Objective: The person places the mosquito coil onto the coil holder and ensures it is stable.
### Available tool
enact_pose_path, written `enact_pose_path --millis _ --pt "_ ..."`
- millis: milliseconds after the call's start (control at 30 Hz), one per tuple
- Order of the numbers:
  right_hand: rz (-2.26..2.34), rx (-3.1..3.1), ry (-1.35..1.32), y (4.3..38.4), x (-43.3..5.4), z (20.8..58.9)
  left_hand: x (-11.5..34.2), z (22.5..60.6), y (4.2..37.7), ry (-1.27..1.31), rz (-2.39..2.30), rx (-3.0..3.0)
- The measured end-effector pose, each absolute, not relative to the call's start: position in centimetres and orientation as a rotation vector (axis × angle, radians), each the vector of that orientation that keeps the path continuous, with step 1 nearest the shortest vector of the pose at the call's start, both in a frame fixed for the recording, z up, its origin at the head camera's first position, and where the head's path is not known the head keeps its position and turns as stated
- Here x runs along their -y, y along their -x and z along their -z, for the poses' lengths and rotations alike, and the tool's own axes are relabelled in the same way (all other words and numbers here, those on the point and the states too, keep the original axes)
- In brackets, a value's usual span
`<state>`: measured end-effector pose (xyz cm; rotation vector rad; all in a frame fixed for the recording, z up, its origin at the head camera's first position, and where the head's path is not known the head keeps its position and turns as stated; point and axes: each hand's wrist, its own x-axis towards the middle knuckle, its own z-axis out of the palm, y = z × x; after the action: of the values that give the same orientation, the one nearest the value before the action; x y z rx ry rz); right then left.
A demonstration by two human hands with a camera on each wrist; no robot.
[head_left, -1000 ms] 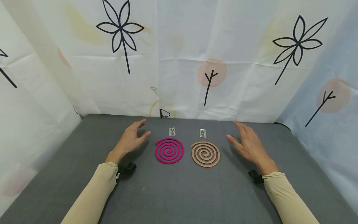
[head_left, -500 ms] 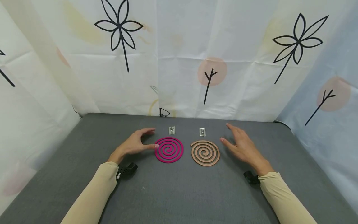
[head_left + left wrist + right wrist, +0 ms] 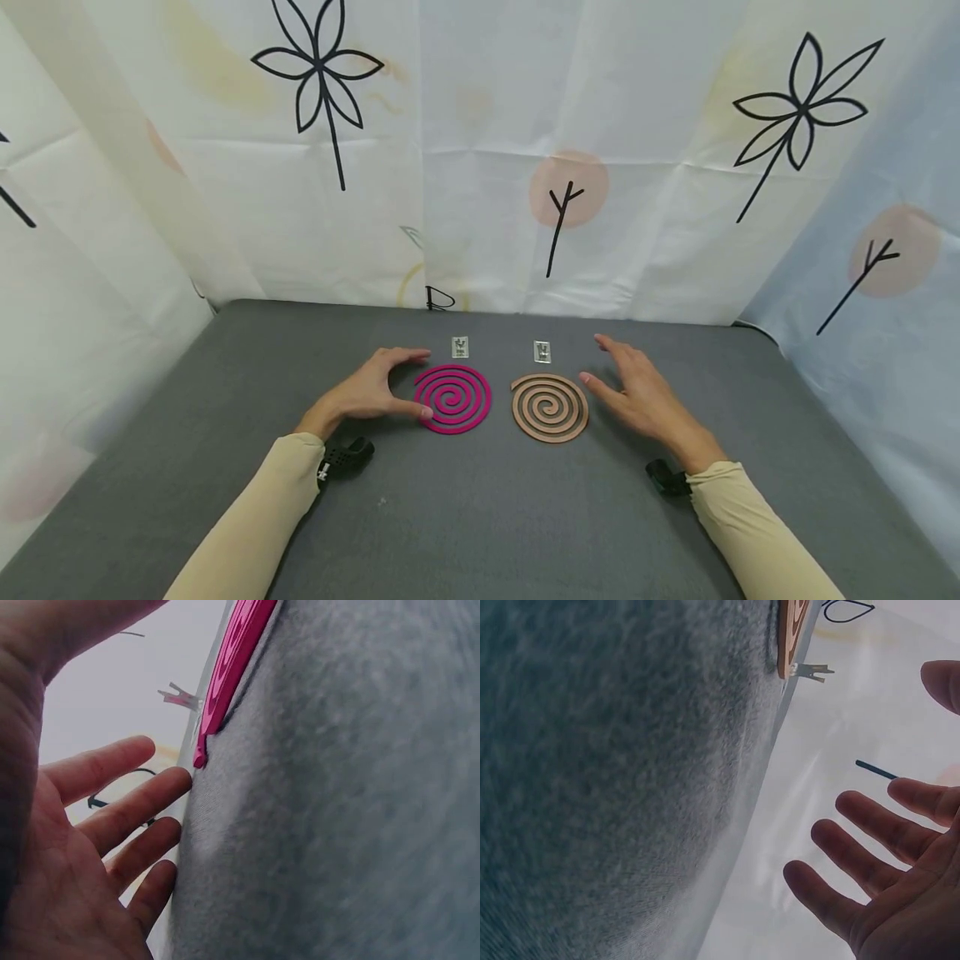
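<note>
A pink mosquito coil lies flat on the grey cloth-covered table, just left of a tan mosquito coil. Over the left rim of the pink coil reaches the thumb of my left hand, its fingers spread apart; whether the thumb touches is unclear. In the left wrist view this coil shows edge-on, beyond the fingertips. My right hand hovers to the right of the tan coil, fingers extended, holding nothing. Behind the coils are two small metal coil stands, one on the left and one on the right.
Grey fabric covers the table. White curtains printed with plant drawings close off the back and both sides. A black strap with a device sits on my left wrist, another on my right.
Both hands have come inward: the left moved right until its thumb overlaps the pink coil, and the right moved left towards the tan coil. The coils and stands have stayed in place.
</note>
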<state>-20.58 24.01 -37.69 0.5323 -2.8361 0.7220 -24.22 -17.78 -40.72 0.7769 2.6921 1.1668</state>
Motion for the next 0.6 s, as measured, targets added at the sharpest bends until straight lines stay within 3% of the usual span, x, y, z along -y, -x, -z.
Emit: enact_pose_path --millis 600 --pt "-0.888 2.804 -0.706 19.9 -21.5 37.7 17.3 41.5 24.2 -0.783 -1.06 -2.756"
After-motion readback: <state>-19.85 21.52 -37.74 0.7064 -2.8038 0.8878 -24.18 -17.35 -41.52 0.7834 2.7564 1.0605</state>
